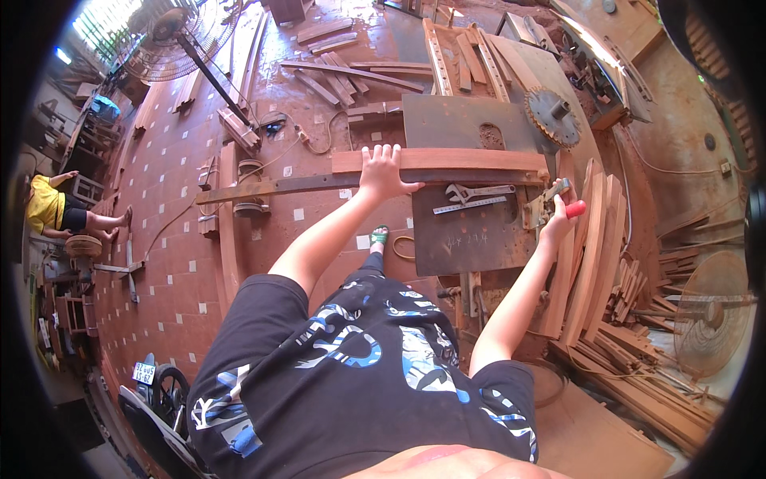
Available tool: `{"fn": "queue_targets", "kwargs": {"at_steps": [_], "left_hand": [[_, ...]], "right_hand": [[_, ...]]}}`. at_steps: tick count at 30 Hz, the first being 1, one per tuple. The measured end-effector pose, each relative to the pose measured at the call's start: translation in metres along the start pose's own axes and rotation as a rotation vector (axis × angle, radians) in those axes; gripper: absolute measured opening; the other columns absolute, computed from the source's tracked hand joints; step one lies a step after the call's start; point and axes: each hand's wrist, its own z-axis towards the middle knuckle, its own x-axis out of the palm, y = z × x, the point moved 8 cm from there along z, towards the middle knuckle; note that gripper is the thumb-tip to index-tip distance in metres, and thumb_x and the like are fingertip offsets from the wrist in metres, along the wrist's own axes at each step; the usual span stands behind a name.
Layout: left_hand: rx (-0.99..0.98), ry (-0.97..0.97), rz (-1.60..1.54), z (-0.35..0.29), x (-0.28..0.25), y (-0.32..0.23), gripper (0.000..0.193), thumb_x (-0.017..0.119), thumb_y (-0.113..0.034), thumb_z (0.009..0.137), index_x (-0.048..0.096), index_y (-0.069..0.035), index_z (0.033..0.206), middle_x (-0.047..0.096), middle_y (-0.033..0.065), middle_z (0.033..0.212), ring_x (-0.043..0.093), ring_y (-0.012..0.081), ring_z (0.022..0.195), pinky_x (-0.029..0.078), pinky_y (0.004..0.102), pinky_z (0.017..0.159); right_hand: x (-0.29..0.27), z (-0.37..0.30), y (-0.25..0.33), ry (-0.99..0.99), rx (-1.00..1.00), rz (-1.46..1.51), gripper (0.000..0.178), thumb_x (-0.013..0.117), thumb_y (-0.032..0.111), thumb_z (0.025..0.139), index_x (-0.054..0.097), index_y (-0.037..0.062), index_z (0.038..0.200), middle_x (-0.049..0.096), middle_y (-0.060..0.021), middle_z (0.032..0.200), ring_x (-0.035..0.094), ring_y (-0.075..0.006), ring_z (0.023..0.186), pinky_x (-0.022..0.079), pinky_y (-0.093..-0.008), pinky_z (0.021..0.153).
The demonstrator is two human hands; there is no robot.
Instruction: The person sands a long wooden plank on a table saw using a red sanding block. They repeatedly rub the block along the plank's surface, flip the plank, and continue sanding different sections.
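Observation:
A long reddish wooden board (471, 159) lies along a dark metal bar (295, 185) that reaches across the saw table (435, 247). My left hand (383, 173) grips the board and bar near the table's left edge, fingers over the board and thumb to the right. At the bar's right end sits a clamp (540, 209) with a red handle (575, 209). My right hand (556, 223) is closed at this clamp, its palm side partly hidden. A toothed circular saw blade (550, 117) stands beyond the board's right end.
An adjustable wrench (479, 192) and a steel ruler (469, 205) lie on the saw table. Long planks (594, 255) lean at its right. A standing fan (171, 36) is far left. Another person in a yellow shirt (44, 206) sits at the left edge.

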Motion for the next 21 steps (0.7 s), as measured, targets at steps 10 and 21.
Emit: {"fn": "queue_targets", "kwargs": {"at_steps": [10, 21], "left_hand": [[-0.021, 0.038, -0.058, -0.021, -0.004, -0.007, 0.117, 0.071, -0.087, 0.066, 0.055, 0.003, 0.139, 0.058, 0.0177, 0.128, 0.051, 0.0353, 0.127, 0.032, 0.0605, 0.114], [-0.009, -0.027, -0.050, -0.024, -0.009, -0.008, 0.115, 0.071, -0.087, 0.066, 0.057, 0.002, 0.137, 0.058, 0.0170, 0.125, 0.052, 0.0348, 0.124, 0.032, 0.0576, 0.114]], "right_hand": [[-0.015, -0.019, 0.015, -0.013, 0.001, -0.016, 0.042, 0.054, -0.008, 0.094, 0.061, -0.0061, 0.136, 0.070, -0.0142, 0.130, 0.066, -0.0224, 0.124, 0.044, -0.0351, 0.113], [-0.018, -0.020, 0.010, -0.055, 0.008, -0.015, 0.041, 0.055, -0.005, 0.095, 0.061, -0.0064, 0.135, 0.070, -0.0163, 0.130, 0.066, -0.0245, 0.124, 0.045, -0.0367, 0.113]]}}
